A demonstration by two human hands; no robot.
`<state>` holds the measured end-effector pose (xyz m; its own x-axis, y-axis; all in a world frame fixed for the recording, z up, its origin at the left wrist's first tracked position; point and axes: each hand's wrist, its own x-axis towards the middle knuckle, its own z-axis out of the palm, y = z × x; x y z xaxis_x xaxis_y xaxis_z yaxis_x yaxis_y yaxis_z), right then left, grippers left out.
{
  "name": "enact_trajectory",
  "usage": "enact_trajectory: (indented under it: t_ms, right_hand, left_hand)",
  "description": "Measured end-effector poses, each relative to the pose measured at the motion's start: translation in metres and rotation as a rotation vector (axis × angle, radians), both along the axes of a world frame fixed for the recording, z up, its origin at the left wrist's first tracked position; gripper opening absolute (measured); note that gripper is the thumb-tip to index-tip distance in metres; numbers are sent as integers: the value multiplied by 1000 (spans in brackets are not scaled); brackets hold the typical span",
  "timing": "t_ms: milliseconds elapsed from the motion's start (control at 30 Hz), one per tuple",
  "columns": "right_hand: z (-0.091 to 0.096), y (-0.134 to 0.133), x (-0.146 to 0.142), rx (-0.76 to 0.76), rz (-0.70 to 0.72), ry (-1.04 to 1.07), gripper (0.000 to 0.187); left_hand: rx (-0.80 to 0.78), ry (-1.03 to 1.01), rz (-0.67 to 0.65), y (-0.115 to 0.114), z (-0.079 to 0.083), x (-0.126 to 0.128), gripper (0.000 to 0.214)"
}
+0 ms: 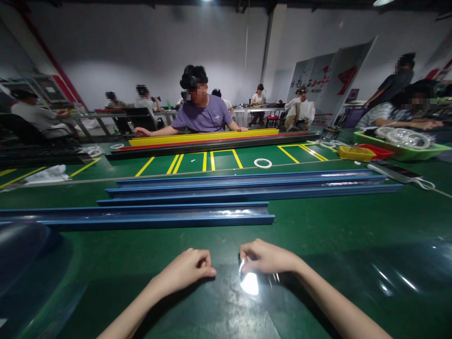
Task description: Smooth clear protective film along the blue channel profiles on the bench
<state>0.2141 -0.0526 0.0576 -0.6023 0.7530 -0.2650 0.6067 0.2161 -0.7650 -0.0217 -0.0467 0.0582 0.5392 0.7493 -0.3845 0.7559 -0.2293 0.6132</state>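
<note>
A clear plastic sheet (233, 306) lies across the near part of the green table, with bright glare on it. My right hand (266, 256) is closed in a pinch at its far edge, just above the brightest reflection. To the left, my left hand (189, 268) is curled closed over the same edge, thumb pointing right. Whether its fingers hold the film is hidden. Beyond both hands lies a blue channel strip (158, 221), running off to the left. Behind it are several longer blue channel strips (247, 188), side by side.
A rolled, shiny film (24, 263) bulges at the near left. Across the table, a person (205, 110) sits behind yellow (205, 137) and black strips (212, 144). A white ring (263, 163) lies mid-table. A green tray (434, 151), yellow tray (356, 154) and phone (395, 172) are at right.
</note>
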Motion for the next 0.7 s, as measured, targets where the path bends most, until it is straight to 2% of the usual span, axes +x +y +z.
enact_trajectory:
  t_ms: [167,367,533,700]
  right_hand:
    - [24,5,23,-70,-73,-57,21]
    - [51,16,75,216,-232,-263,34]
    - [72,19,111,461,-442,-498,38]
    - [80,29,116,621,-540,-636,43]
  left_hand:
    - [-168,-74,-27,8,2,-19,30]
    - [-192,-77,-5,23,10,-48,31]
    - [-83,-69,92,36,22,-61,38]
    - [177,-117,264,52,48,-68,43]
